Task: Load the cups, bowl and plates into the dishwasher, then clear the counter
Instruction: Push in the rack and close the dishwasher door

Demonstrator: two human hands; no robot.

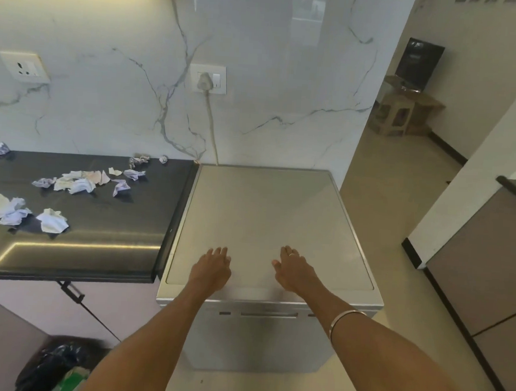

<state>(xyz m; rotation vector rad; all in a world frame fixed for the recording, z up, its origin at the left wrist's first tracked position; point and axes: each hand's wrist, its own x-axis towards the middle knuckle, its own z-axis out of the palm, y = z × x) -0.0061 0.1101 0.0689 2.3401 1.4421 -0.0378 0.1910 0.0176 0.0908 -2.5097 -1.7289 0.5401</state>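
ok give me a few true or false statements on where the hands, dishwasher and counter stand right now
1. Both hands, left hand and right hand, rest empty on the dishwasher top. True.
2. The dishwasher door is open. False: it is closed.
3. Crumpled papers lie on the dark counter. True.
4. Cups and plates stand on the counter. False: only paper scraps show there.
5. A plug sits in the wall socket above the dishwasher. True.

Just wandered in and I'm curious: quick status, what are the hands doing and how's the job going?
Both hands, left and right, empty, flat on dishwasher top. Door shut, no dishes visible. Crumpled papers still litter counter.
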